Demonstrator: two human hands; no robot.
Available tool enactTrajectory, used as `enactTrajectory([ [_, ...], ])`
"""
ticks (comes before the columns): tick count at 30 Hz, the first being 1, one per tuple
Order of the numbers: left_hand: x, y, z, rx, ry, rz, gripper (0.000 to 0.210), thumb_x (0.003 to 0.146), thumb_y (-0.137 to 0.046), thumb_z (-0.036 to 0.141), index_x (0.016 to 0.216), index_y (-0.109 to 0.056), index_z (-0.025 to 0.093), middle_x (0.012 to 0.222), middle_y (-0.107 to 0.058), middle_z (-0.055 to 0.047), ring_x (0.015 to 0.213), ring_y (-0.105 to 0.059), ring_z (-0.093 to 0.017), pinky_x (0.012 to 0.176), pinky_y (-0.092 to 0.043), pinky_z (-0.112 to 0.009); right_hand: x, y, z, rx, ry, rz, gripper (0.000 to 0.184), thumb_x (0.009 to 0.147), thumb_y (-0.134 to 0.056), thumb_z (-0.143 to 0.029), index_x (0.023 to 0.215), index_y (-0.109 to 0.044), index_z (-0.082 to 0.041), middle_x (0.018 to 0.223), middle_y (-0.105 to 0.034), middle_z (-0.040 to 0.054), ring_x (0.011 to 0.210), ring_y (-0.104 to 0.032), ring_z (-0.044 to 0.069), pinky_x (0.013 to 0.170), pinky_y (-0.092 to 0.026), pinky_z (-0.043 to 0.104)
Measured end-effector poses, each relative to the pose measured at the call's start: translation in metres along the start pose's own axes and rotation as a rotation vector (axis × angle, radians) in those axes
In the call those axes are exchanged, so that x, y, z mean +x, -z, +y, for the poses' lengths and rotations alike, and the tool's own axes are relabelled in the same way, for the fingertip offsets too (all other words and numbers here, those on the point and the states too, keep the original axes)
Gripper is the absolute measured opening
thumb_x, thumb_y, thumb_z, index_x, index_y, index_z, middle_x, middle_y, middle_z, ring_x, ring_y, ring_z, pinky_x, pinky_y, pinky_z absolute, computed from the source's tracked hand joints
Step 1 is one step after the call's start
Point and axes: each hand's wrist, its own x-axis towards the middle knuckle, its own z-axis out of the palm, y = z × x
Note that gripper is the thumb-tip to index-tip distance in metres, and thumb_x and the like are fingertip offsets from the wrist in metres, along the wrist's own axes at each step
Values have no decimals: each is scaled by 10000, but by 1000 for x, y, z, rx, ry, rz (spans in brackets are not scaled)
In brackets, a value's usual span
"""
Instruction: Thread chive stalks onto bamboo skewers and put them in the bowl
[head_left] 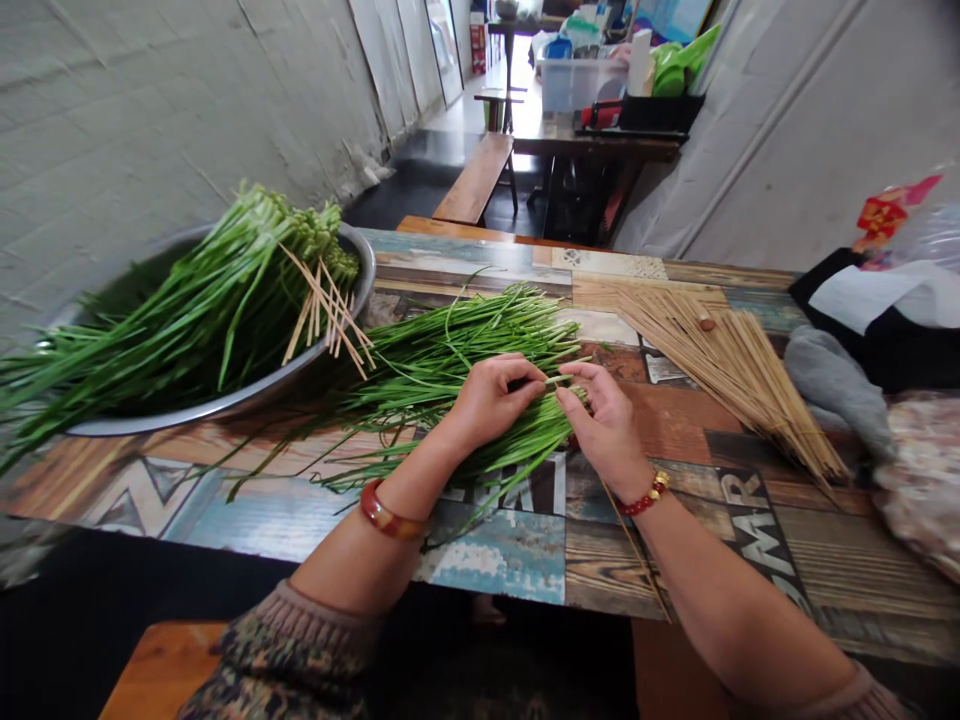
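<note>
Patchwork tabletop (510,560), slender green stalks (472,340)

A mottled sleeve (281,645), amber bangle (388,517), beaded bracelet (640,503) show.

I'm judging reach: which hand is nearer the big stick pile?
Right. The right hand is left of the stick pile, at the ends of the green stalks; the left hand is farther left, over the stalks.
</note>
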Motion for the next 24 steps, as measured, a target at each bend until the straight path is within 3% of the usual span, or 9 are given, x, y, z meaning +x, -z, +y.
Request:
enactTrajectory([
  [7, -1, -1, -1, -54, 13, -7, 117, 782, -591, 165, 726, -691, 141, 716, -660, -35, 686, -593, -132, 665, -426, -244, -1, 0, -1, -16, 15, 11, 243, 843, -550, -336, 1053, -553, -213, 843, -606, 31, 680, -541, 157, 659, -455, 304],
  [12, -2, -4, 2, -79, 9, -61, 133, 793, -568, 166, 735, -688, 151, 724, -660, -34, 706, -594, -137, 674, -434, -245, 1, 0, 3, -14, 37, 52, 186, 830, -563, -355, 937, -551, -204, 884, -617, 51, 782, -573, 177, 716, -465, 311],
  [16, -2, -1, 3, -95, 2, -101, 147, 798, -545, 146, 794, -691, 161, 786, -673, -38, 761, -608, -146, 708, -444, -249, 2, 2, 1, 53, -17, 28, 235, 842, -547, -414, 959, -556, -211, 824, -600, 33, 689, -548, 159, 612, -457, 275],
  [20, -2, -2, 0, -58, 47, -51, 148, 776, -547, 117, 817, -684, 154, 812, -686, -42, 764, -612, -152, 721, -449, -259, 2, 6, -1, 226, -135, -14, 357, 902, -406, -509, 1035, -569, -220, 719, -555, 0, 540, -488, 129, 469, -400, 242],
  [24, -2, -7, -4, -76, 85, -14, 145, 756, -569, 129, 863, -665, 145, 760, -661, -28, 692, -584, -131, 666, -441, -241, 4, 4, 4, 270, -180, -64, 393, 873, -451, -540, 933, -617, -189, 669, -544, -8, 507, -469, 118, 435, -377, 234],
])
